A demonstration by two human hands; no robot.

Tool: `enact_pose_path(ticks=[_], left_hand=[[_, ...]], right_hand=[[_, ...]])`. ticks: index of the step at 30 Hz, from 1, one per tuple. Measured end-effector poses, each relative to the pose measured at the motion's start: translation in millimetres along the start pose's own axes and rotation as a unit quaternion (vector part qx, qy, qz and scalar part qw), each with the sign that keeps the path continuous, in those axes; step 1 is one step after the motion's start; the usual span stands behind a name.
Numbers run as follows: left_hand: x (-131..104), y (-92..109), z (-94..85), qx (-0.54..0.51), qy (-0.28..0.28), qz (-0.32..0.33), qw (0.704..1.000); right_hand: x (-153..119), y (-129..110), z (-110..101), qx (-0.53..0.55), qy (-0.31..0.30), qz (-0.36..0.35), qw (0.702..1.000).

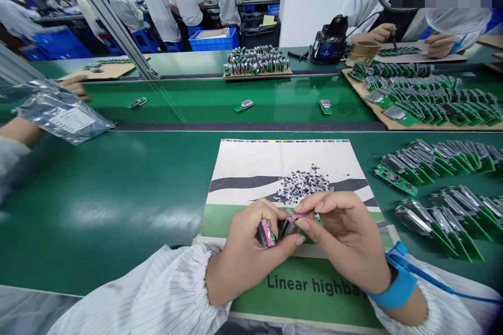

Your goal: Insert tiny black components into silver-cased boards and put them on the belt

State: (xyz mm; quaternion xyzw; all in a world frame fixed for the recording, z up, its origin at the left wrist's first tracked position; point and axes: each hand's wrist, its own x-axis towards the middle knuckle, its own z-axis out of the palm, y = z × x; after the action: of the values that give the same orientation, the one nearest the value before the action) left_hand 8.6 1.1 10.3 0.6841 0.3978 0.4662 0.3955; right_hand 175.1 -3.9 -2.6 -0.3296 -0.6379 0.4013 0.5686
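Above the near half of our printed card (247,159), our left hand (251,246) is closed around an outer module (266,233) and an inner module (290,226), whose top our right hand (349,241) pinches. Black leaded components (306,183) lie on the card's far half. We judge the modules light and stiff, their thin wires easily bent; we'd grip the casing sides.

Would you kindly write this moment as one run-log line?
left hand: holds two small pieces; right hand: touching one; ahead: loose components on printed sheet; right: circuit boards
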Motion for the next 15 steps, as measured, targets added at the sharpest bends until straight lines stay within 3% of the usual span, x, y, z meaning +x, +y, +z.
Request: enact_pose_path(ticks=[5, 8, 10, 12, 15], left_hand=[[0.9, -1.0, -1.3, 0.05, -0.011, 0.03, 0.998], [3.2, -5.6, -0.7, 0.046, -0.018, 0.017, 0.999], [5.7, -9.5, -0.4, 0.039, -0.021, -0.004, 0.999], [8.2, -13.4, -0.4, 0.032, -0.019, -0.028, 0.999], [10.4, -20.8, -0.9, 0.024, -0.014, -0.062, 0.998]], right_hand=[[0.2, -1.4, 1.0, -0.007, -0.014, 0.035, 0.999], [5.7, -12.2, -7.6, -0.102, -0.06, 0.066, 0.991], [20.5, -18.8, -22.1, -0.234, -0.138, 0.115, 0.956], [48.5, -17.9, -43.0, -0.36, -0.204, 0.177, 0.893], [112.4, 2.9, -78.2, -0.47, -0.2, 0.23, 0.829]])
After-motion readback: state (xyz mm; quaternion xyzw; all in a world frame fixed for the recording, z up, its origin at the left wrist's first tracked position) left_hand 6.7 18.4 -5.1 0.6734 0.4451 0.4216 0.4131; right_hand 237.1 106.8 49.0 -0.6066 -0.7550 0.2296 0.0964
